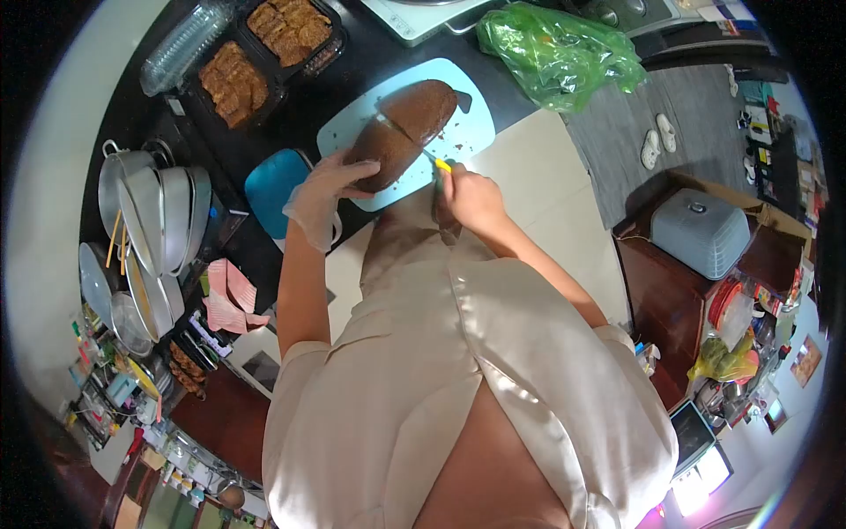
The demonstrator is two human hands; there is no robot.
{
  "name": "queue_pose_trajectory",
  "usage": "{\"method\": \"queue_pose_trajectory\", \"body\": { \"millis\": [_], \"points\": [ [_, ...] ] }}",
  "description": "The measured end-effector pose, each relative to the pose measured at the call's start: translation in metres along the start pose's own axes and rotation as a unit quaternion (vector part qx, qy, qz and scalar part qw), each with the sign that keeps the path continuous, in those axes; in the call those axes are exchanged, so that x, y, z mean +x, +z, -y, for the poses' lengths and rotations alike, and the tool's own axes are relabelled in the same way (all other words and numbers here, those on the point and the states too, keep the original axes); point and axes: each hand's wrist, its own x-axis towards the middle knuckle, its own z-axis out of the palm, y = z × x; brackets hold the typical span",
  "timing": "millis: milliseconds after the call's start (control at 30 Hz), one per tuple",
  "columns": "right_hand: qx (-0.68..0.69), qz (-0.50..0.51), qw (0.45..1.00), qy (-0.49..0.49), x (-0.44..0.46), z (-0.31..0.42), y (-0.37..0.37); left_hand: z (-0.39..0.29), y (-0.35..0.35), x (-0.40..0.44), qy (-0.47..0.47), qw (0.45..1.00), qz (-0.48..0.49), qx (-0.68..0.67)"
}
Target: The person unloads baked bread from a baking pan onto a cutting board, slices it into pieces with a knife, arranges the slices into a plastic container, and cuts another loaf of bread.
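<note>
A dark brown cake [385, 152] lies on a light blue cutting board [477, 132], with a cut line across its middle and crumbs around it. My left hand [328, 187], in a clear plastic glove, grips the near left end of the cake, thumb and fingers on either side. In my bare right hand [474, 203] is a knife [442, 165] with a yellow handle, its fingers wrapped round it. The blade meets the cake at the cut; part of it is hidden in the cake.
Black trays of brown baked pieces [233, 84] and clear plastic lids [185, 48] sit at the back left. A green plastic bag [560, 57] lies back right. Left of the board are a blue item [276, 183], stacked pans [145, 212] and a pink cloth [231, 298].
</note>
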Motion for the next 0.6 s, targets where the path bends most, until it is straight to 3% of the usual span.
{"method": "queue_pose_trajectory", "body": {
  "millis": [133,300,600],
  "points": [
    [-0.030,-0.004,0.999,0.014,-0.028,-0.022,-0.008,-0.003,-0.016,-0.003,-0.046,0.998,0.045,-0.001],
    [-0.022,-0.042,0.999,0.016,-0.034,0.002,-0.021,-0.007,-0.015,-0.009,-0.023,0.997,0.070,-0.022],
    [-0.058,-0.094,0.994,0.014,-0.011,0.011,0.037,-0.002,-0.023,0.012,-0.055,0.993,0.100,0.011]
  ]
}}
